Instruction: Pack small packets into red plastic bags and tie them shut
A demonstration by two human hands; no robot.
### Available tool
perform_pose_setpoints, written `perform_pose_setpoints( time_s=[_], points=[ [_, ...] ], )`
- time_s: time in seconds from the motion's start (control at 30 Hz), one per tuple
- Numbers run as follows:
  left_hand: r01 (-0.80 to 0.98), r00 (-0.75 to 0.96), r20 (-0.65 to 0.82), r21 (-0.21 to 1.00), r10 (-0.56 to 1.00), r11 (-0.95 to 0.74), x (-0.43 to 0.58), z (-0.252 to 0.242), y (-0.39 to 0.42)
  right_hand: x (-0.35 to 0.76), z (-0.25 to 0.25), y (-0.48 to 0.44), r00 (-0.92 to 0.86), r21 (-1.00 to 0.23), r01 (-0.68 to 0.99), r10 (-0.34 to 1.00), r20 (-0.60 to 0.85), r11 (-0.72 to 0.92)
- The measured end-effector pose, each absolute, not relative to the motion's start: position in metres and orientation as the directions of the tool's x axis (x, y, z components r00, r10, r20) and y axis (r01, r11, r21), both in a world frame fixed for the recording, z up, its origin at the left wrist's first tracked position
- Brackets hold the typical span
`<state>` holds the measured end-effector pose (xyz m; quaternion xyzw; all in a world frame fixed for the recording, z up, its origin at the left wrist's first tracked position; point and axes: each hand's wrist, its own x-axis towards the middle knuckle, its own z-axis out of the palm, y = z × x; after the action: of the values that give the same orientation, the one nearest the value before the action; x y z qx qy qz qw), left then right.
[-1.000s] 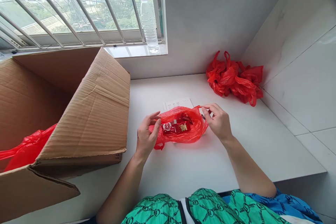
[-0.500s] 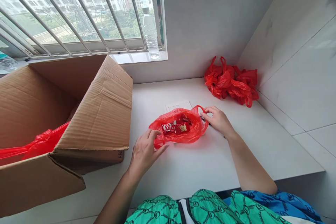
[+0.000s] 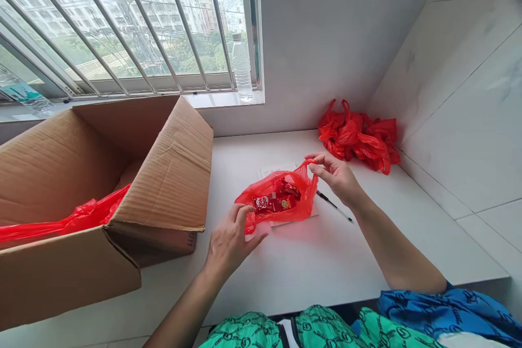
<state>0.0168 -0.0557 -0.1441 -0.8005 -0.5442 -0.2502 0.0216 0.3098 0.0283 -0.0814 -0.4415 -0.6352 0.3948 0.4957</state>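
A thin red plastic bag [image 3: 304, 207] lies with its mouth open on the white surface. Inside it are red packets [image 3: 274, 203], some printed with white and gold marks. My right hand [image 3: 338, 175] pinches the bag's right handle between thumb and fingers, drawing it up and outward. At the bag's left end is my left hand [image 3: 230, 239], its thumb and fingers spread around the plastic edge without closing on it. Partly under the bag lies a white paper or pad [image 3: 281, 168], mostly hidden. A black pen [image 3: 336, 207] rests just below my right hand.
On the left stands an open cardboard box [image 3: 171, 174] with red plastic [image 3: 89, 212] inside. A heap of red plastic bags [image 3: 359, 136] sits against the back right corner. A clear water bottle [image 3: 242, 70] stands on the barred window's sill, another bottle [image 3: 26, 92] lies farther left.
My right hand has pulled the bag's handle slightly up, and more of the pen and paper shows. My left hand stays by the left end. The whole view has shifted slightly.
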Motion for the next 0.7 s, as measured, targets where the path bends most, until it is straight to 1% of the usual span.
perform_pose_setpoints(
  time_s=[0.07, 0.13, 0.2, 0.33, 0.5, 0.63, 0.7],
  points=[
    [0.914, 0.299, 0.373, 0.153, 0.878, -0.376, 0.018, -0.152, -0.053, 0.308, -0.074, 0.031, -0.151, -0.924, 0.18, 0.938, 0.312, 0.336],
    [0.922, 0.283, 0.354, 0.156, 0.891, -0.355, 0.017, -0.156, -0.052, 0.306, -0.066, 0.034, -0.188, -0.906, 0.207, 0.923, 0.334, 0.37],
    [0.907, 0.248, 0.37, 0.237, 0.896, -0.348, 0.014, -0.152, -0.053, 0.304, -0.06, 0.037, -0.232, -0.886, 0.235, 0.908, 0.349, 0.4],
    [0.82, 0.13, 0.426, 0.461, 0.896, -0.338, 0.018, -0.127, -0.055, 0.304, -0.05, 0.043, -0.298, -0.846, 0.278, 0.878, 0.374, 0.455],
    [0.738, 0.002, 0.487, 0.589, 0.873, -0.33, 0.029, -0.103, -0.04, 0.31, -0.044, 0.047, -0.318, -0.817, 0.322, 0.868, 0.382, 0.478],
    [0.564, -0.158, 0.571, 0.722, 0.806, -0.401, 0.033, -0.089, -0.018, 0.319, -0.042, 0.045, -0.263, -0.837, 0.286, 0.878, 0.4, 0.467],
    [0.465, -0.232, 0.618, 0.749, 0.751, -0.473, 0.036, -0.079, -0.009, 0.322, -0.04, 0.045, -0.214, -0.855, 0.233, 0.882, 0.419, 0.463]
  ],
)
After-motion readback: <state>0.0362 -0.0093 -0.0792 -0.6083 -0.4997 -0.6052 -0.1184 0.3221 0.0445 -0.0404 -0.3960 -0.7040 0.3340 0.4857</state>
